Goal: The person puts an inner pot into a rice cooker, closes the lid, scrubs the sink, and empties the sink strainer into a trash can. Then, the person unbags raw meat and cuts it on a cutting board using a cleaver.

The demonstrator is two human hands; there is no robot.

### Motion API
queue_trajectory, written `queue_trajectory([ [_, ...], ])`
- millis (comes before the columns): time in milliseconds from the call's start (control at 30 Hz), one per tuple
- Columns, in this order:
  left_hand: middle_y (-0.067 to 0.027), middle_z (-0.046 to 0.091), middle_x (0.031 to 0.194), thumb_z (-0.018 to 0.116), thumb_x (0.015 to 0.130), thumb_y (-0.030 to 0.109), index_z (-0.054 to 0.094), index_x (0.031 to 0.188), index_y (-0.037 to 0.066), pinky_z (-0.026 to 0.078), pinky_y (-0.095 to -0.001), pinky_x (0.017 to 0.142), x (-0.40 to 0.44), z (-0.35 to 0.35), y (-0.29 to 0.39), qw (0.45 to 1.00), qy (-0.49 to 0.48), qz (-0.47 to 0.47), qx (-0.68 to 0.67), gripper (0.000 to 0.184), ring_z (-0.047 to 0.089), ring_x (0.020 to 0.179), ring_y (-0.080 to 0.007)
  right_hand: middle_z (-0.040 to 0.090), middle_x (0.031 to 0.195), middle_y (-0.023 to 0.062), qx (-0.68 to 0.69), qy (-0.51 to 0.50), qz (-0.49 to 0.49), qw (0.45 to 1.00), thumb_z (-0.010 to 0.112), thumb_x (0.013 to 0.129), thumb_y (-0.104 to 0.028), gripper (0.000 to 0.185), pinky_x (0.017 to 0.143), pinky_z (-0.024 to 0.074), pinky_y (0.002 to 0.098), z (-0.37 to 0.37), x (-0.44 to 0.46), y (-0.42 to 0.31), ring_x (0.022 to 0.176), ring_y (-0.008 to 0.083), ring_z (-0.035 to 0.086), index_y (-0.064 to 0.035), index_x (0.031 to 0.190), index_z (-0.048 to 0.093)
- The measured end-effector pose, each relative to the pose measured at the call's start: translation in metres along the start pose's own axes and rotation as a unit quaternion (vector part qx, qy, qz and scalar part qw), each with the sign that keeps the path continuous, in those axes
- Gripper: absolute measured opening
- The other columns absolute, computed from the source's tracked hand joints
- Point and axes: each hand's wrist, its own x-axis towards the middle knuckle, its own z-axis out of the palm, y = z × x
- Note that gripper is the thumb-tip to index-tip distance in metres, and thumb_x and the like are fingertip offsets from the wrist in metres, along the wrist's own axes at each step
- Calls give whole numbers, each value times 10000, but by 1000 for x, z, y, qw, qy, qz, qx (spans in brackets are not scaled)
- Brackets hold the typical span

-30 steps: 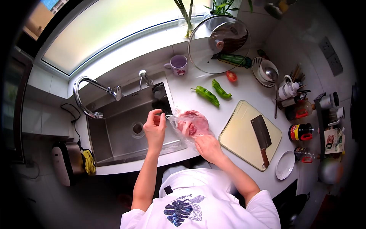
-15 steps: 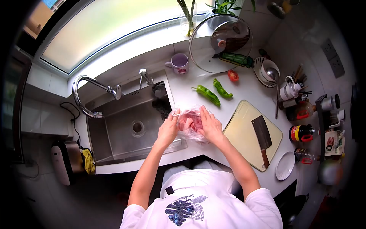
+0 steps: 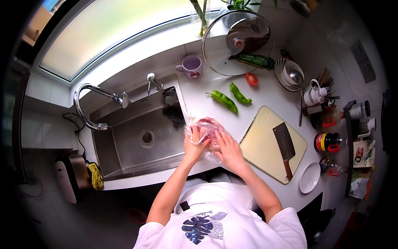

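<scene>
Raw pink meat (image 3: 210, 123) lies in a clear plastic bag (image 3: 212, 156), which I hold over the counter by the sink's right edge. My left hand (image 3: 194, 146) is closed on the bag's left side, fingers curled into the crumpled plastic. From the right, my right hand (image 3: 230, 152) grips the bag, fingers pressed along its side. To the right, a cleaver (image 3: 284, 143) rests on a cream cutting board (image 3: 260, 143). Two green peppers (image 3: 224, 101) and a cut tomato (image 3: 251, 79) lie behind the bag.
On the left is a steel sink (image 3: 128, 143) with a curved faucet (image 3: 83, 103). A purple mug (image 3: 192, 66) and a glass lid (image 3: 238, 42) stand at the back. Farther right are a white plate (image 3: 310, 177), stacked bowls (image 3: 291, 74) and sauce bottles (image 3: 327, 142).
The bag has turned and tilted between my hands, and its opening no longer faces up as plainly. My left fingers have curled into the plastic; my right hand has shifted slightly lower.
</scene>
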Motion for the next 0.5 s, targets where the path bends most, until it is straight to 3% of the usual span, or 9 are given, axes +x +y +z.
queue_trajectory([
  [67,-230,593,1140,808,672,159,431,1316,32,498,-472,845,0,-3,-4,998,-6,-20,-55,757,581,1006,-419,368,1503,180,38,16,13,999,752,758,-202,832,1084,381,405,0,8,4,1353,330,405,8,1455,350],
  [133,-188,584,1130,673,734,12,501,1248,56,510,-423,814,-2,0,-14,996,3,-48,-71,544,606,948,-388,377,1492,188,100,36,-10,994,671,816,-136,719,1053,421,418,-12,23,-1,1314,356,446,-11,1454,364],
  [167,-162,612,1073,606,731,-47,461,1266,47,535,-354,678,-2,7,-28,996,24,-18,-86,562,645,778,-291,377,1492,188,101,38,-10,994,671,816,-136,719,1053,421,418,-13,30,-3,1314,356,446,-11,1454,364],
  [200,-162,612,1073,606,731,-47,461,1266,47,535,-354,678,0,-3,-26,996,25,-16,-84,562,645,778,-291,391,1483,179,100,60,-22,993,649,814,-86,692,1050,427,411,-14,36,-7,1308,349,456,-4,1443,372],
  [267,-104,623,1011,556,745,-73,456,1275,59,503,-270,520,1,-30,-14,920,-51,-213,-325,555,607,630,-174,404,1475,169,98,82,-35,991,626,812,-36,668,1048,432,403,-17,45,-12,1302,342,465,3,1433,381],
  [300,-73,614,994,519,748,-104,457,1290,50,462,-230,439,-2,-39,-14,876,-57,-236,-416,568,562,562,-110,415,1462,170,128,87,-30,988,605,821,-25,629,1047,434,406,-19,47,-16,1303,344,464,-3,1418,406],
  [333,-73,614,994,519,748,-104,457,1290,50,462,-230,439,-5,-48,-14,877,-55,-238,-415,568,562,562,-110,426,1449,172,158,92,-26,983,583,830,-15,593,1047,435,408,-20,49,-19,1304,347,463,-9,1403,431],
  [400,-103,628,1067,501,750,-105,455,1284,26,470,-231,470,-13,-68,-12,731,-69,-295,-612,551,572,610,-100,446,1429,172,166,107,-35,980,572,843,-13,543,1040,440,410,-15,50,-19,1294,348,474,-11,1375,464],
  [500,-121,628,1072,501,764,-79,418,1363,24,482,-226,486,-26,-78,-25,651,-91,-288,-697,613,582,612,-108,499,1370,171,227,105,-33,968,550,876,-14,446,1026,449,405,-13,45,-19,1253,353,510,-9,1321,518],
])
